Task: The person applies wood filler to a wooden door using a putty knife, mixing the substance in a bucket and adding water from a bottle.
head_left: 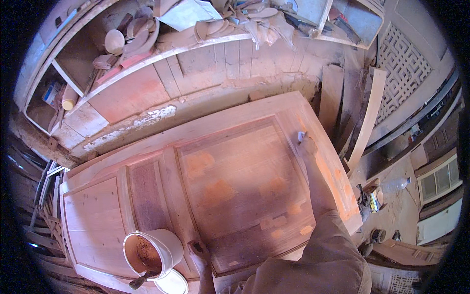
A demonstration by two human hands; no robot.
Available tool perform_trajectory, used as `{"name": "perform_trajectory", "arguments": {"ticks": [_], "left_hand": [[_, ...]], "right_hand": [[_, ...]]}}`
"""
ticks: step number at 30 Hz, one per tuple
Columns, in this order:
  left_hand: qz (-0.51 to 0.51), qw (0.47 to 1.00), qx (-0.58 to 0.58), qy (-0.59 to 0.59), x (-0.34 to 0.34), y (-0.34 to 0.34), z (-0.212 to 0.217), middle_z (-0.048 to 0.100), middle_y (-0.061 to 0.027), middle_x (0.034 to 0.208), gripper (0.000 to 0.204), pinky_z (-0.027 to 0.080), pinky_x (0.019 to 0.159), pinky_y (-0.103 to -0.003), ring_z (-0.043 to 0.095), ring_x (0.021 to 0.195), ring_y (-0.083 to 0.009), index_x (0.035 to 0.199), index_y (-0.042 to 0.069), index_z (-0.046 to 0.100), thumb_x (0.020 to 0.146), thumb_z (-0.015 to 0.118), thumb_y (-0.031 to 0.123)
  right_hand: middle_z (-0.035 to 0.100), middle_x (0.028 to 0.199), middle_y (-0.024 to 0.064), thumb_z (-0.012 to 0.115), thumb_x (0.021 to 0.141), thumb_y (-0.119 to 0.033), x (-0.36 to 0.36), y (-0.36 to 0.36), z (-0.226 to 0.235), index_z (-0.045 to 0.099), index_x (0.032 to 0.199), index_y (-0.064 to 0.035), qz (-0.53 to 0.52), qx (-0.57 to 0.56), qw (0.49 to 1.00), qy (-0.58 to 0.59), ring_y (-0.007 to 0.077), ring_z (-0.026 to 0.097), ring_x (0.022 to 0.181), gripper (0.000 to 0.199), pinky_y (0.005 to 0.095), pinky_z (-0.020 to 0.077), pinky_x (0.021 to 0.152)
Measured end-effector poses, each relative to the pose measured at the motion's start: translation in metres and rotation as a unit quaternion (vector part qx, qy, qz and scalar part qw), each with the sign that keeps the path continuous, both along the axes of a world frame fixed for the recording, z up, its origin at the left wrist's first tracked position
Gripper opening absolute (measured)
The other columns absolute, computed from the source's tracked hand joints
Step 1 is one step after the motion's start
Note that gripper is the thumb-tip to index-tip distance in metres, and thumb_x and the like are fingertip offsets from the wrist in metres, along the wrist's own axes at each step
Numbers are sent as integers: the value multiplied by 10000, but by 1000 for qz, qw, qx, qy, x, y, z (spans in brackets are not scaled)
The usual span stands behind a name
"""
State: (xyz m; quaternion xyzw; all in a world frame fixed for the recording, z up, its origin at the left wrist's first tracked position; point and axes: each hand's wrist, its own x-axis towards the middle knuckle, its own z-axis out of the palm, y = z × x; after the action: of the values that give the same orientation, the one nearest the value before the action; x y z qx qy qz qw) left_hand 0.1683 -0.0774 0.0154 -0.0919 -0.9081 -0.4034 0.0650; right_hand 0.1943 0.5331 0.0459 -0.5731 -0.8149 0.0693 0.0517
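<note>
Here a large wooden door panel [230, 181] lies flat, its raised frame enclosing a darker recessed square patched with pale orange filler spots; more orange filler streaks the frame rail just below the right hand [307, 144]. That hand reaches far out, arm nearly straight, its grip pinched on a small pale scraper blade [301, 135] pressed to the inner moulding at the panel's far right corner. Past that grip the door's edge is close, and beyond it leaning boards [364, 122] crowd the gap; toward the person the recessed square lies open and bare.

The left hand [198, 250] rests at the near edge of the recessed square, fingers curled down on the wood; whether its grip holds anything I cannot tell. Just to its left stands a white bucket [169, 242] with brown paste inside, a dark tool handle [138, 281] sticking out of its lower rim, and a white lid [171, 283] below it. Far ahead, a dusty shelf [161, 54] carries curved wood offcuts. A clear plastic bottle [394, 184] lies on the floor well to the right.
</note>
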Motion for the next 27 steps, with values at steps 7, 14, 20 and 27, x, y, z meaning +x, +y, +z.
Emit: {"name": "perform_trajectory", "arguments": {"ticks": [7, 14, 20, 27], "left_hand": [[4, 999, 1, -47, 3, -9, -15, 537, -198, 810, 127, 466, 627, -459, 572, 700, -365, 931, -11, 522, 874, 620, 46], [-38, 996, -23, -73, 5, -10, -1, 539, -209, 812, 166, 465, 630, -485, 567, 682, -378, 951, -9, 501, 840, 617, 32], [-1, 991, -20, -135, 6, -9, 12, 566, -177, 813, 185, 473, 608, -470, 581, 667, -360, 924, 28, 514, 795, 645, 46], [-55, 996, 43, -62, 3, -14, -11, 561, -168, 808, 211, 475, 598, -461, 582, 675, -354, 929, 29, 525, 775, 666, 57]], "right_hand": [[711, 993, 135, 694, 809, -302, 18, 12, 35, 607, 1069, -105, -1, 19, 1000, 7, 305, 695, 950, 338, 476, 525, 782], [682, 844, 99, 689, 805, -128, -1, 2, 127, 636, 894, -43, 190, -10, 938, 288, 222, 671, 814, 134, 361, 520, 709], [657, 838, 60, 606, 853, -42, -114, -77, 250, 585, 952, -33, 316, -99, 789, 518, 182, 633, 760, 102, 325, 499, 776], [674, 893, 161, 696, 804, -135, -292, -164, 389, 546, 1030, -14, 423, 7, 768, 480, 269, 681, 860, 296, 390, 528, 785]]}}
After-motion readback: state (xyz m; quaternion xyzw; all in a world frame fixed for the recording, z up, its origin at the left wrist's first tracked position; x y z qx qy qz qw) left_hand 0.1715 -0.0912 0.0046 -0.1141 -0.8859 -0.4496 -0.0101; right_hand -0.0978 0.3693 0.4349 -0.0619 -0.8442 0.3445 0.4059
